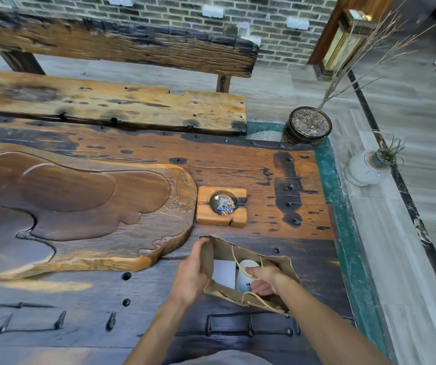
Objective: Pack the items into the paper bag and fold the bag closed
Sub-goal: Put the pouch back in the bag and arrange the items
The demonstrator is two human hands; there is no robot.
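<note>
A brown paper bag (288, 267) with twine handles stands open on the dark wooden table (238, 164), near its front right. My left hand (191, 272) grips the bag's left wall and holds the mouth wide. My right hand (263, 280) reaches down inside the bag and is closed around a white cup (245, 266) that sits in the right half. A flat white box (224, 272) lies inside the bag to the left of the cup. The bag's bottom is hidden by my hand and the walls.
A wooden ashtray (203, 204) holding butts sits just beyond the bag. A large carved wooden tea tray (80, 233) fills the table's left. A bench (106, 106) stands behind. A potted dry plant (307, 127) and a pale vase (364, 169) stand right of the table.
</note>
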